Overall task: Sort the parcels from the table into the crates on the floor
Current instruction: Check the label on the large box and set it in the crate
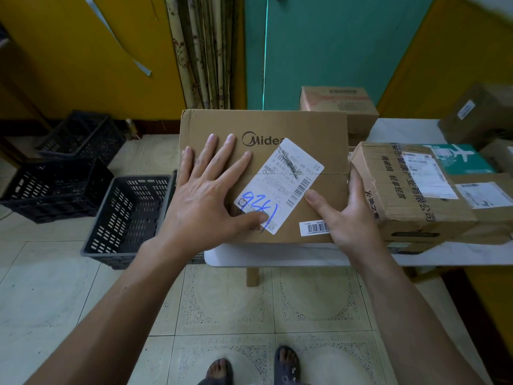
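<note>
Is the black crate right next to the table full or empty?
Empty, as far as shows: inside the crate only its bare slotted bottom and walls are visible; its right edge is hidden.

One wide-angle camera rides on my head, facing forward and steeply down. My forearms enter from 6 o'clock and reach my left hand (205,201) and right hand (352,218) on the box (277,126), close under the lens at centre. My feet (219,370) show at the bottom edge on the floor (69,301). The table (277,255) runs off toward 3 o'clock, crates (122,218) lie at 9, and walls (83,65) curve across 12.
</note>
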The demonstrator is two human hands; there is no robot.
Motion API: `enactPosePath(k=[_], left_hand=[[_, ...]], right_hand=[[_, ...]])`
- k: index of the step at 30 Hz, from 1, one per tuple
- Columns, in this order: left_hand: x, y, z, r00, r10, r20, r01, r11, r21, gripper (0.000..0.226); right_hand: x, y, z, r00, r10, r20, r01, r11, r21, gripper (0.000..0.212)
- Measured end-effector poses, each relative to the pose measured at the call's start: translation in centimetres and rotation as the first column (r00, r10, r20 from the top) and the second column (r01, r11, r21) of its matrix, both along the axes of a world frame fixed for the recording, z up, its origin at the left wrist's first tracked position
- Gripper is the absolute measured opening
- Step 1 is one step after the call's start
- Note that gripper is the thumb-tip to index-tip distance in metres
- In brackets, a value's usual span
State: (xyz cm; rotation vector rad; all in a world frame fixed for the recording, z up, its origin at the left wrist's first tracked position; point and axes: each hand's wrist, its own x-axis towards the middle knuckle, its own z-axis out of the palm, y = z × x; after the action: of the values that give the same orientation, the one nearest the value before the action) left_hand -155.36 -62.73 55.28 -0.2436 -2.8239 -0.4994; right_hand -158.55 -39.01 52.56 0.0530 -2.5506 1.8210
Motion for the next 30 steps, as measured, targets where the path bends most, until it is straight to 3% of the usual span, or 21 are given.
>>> enactPosePath(k=[7,11,14,25,27,30], left_hand=[[-0.2,0.2,-0.5,0.998,0.018,-0.068,-0.014,0.998,0.056,0.068],[0.1,0.8,-0.9,0.987,-0.106,-0.122,0.107,0.994,0.007,0.045],[0.4,0.9,-1.4,0.976,-0.165,-0.139,0.167,0.986,0.003,0.040],[0.4,0.1,-1.5,0.971,-0.180,-0.159,0.196,0.977,0.087,0.034],[0.5,-0.1,-1.5,0.974,-0.135,-0.182,0.159,0.979,0.126,0.040],[0.7,-0.6,-1.6,0.980,0.007,-0.197,0.019,0.991,0.130,0.067]], right_hand=[[-0.1,-0.1,-0.1,1.000,0.004,-0.014,-0.005,1.000,-0.014,0.088],[-0.2,0.0,0.0,1.000,-0.003,-0.008,0.003,1.000,-0.025,0.088],[-0.1,-0.1,0.2,1.000,-0.005,-0.006,0.005,1.000,-0.016,0.088],[-0.1,-0.2,0.3,1.000,-0.001,-0.003,0.001,1.000,-0.010,0.087],[-0.2,-0.2,0.3,1.000,-0.001,-0.009,0.001,1.000,-0.011,0.086],[-0.3,-0.2,0.3,1.000,0.003,-0.011,-0.003,1.000,-0.015,0.084]])
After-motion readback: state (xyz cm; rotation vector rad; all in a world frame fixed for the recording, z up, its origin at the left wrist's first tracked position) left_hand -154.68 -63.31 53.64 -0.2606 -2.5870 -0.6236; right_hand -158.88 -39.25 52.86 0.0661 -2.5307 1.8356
